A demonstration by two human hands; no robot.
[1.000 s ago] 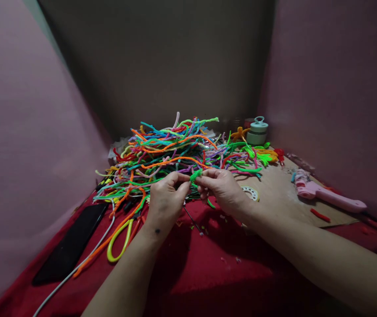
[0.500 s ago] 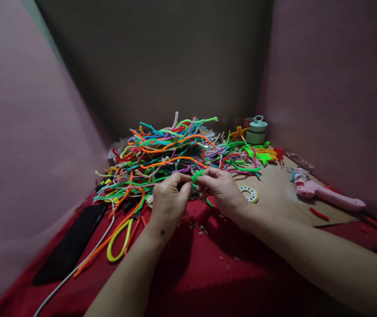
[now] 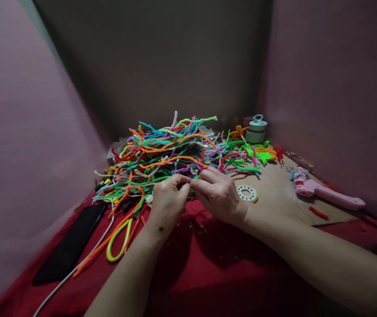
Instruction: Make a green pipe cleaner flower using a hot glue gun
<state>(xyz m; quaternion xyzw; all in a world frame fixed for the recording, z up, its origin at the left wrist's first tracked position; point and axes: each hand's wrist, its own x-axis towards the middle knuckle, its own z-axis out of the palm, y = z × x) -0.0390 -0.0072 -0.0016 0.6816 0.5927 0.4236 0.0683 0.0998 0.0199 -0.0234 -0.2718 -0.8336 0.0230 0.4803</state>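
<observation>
My left hand (image 3: 170, 200) and my right hand (image 3: 219, 193) meet at the front of a heap of pipe cleaners (image 3: 171, 149) in many colours. Both are closed in a pinch, fingertips almost touching. Between them a bit of green pipe cleaner (image 3: 195, 177) peeks out; my fingers cover most of it. The right hand's fingers curl over their end of it, back of the hand up. Thumb and forefinger of the left hand press together on the other end.
On the left lie a black phone (image 3: 71, 244), a white cable (image 3: 89, 253) and yellow-and-red-handled pliers or cutters (image 3: 119, 241). A pink glue gun (image 3: 330, 193), a white ring-shaped spool (image 3: 247, 193) and a red pipe cleaner piece (image 3: 319, 213) rest on a board (image 3: 277, 202). Behind stands a green jar (image 3: 257, 130).
My right hand has rolled over the green pipe cleaner, its fingers now covering most of what showed before. The left hand has hardly moved.
</observation>
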